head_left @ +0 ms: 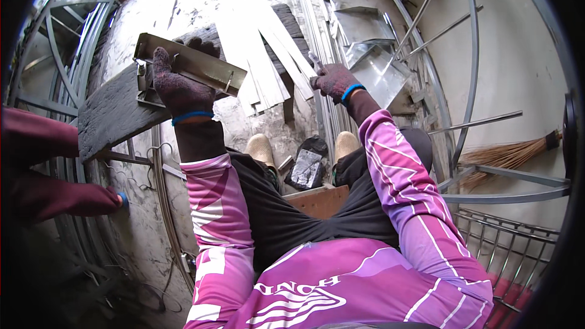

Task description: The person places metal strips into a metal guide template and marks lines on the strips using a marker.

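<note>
In a dark knitted glove, my left hand (180,88) grips a bent metal channel piece (210,73), its thumb up over the near wall and its fingers behind. The piece is tilted above the dark wooden plank (119,106). My right hand (336,81), gloved the same way, is closed at the right of several pale flat strips (234,42). A short grey end of something slim pokes out past its fingers; what it is I cannot make out.
Long metal bars (314,24) and bent sheet metal (390,79) lie at the right, with a straw broom (509,151) and a wire rack (509,244) nearer. A black-wrapped bundle (308,164) sits between my feet. At left are another person's maroon-clothed limbs (55,198) and metal frames (58,42).
</note>
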`<state>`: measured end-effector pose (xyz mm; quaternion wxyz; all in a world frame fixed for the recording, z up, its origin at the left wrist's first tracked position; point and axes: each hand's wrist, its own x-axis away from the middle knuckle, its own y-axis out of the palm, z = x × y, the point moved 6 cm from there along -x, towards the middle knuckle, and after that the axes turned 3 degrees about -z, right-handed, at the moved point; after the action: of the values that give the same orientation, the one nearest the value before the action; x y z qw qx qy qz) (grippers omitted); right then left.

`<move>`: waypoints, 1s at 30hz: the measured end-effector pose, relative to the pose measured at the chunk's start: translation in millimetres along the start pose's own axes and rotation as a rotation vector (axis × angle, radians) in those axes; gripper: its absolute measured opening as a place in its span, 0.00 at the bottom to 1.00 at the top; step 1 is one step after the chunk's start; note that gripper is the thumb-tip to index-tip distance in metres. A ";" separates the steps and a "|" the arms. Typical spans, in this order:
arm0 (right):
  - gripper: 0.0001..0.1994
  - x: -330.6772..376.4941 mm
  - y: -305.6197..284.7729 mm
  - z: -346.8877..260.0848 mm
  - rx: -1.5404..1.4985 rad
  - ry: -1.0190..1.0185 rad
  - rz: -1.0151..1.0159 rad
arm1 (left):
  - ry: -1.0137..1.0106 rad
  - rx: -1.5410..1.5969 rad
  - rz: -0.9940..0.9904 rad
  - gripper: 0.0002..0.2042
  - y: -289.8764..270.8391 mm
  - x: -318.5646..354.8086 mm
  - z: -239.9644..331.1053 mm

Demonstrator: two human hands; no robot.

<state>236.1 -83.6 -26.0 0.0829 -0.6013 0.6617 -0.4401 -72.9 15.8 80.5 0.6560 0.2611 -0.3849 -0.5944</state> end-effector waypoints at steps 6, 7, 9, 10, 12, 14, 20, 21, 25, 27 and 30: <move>0.23 15.8 -4.3 -8.3 0.303 0.026 0.113 | -0.019 -0.040 0.008 0.22 11.9 8.2 -12.5; 0.21 17.5 -6.5 -11.2 0.270 -0.019 0.195 | -0.009 -0.068 -0.002 0.22 13.0 9.8 -12.9; 0.16 17.2 -7.6 -13.1 0.218 -0.062 0.253 | 0.000 -0.086 -0.024 0.22 13.3 11.5 -12.5; 0.16 16.3 -9.1 -13.4 0.219 -0.068 0.256 | -0.001 -0.094 -0.017 0.22 11.6 11.4 -11.7; 0.14 16.8 -14.7 -19.2 0.059 -0.170 0.197 | -0.039 -0.007 -0.056 0.23 10.0 10.4 -10.9; 0.08 23.5 -20.0 -22.7 -0.438 -0.189 0.023 | -0.011 -0.019 -0.100 0.25 7.1 9.8 -6.4; 0.08 117.3 -32.5 -34.9 -0.766 -0.188 0.066 | -0.183 0.023 -0.272 0.38 14.0 11.4 -18.1; 0.11 134.3 -22.8 -36.6 -0.805 -0.202 0.046 | -0.195 0.042 -0.303 0.39 18.3 13.4 -21.7; 0.09 183.5 11.2 -31.2 -0.850 -0.214 -0.028 | -0.277 0.059 -0.405 0.36 35.8 32.3 -38.9; 0.08 193.5 25.5 -23.9 -0.795 -0.182 -0.069 | -0.302 -0.012 -0.350 0.35 35.6 42.4 -47.0; 0.06 198.1 39.9 -12.6 -0.785 -0.147 -0.126 | -0.351 0.069 -0.518 0.37 44.9 57.9 -54.1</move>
<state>147.1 -253.9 37.5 -0.1331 -0.6566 0.7336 -0.1141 -3.0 -40.2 96.9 0.3969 0.2659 -0.4329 -0.7644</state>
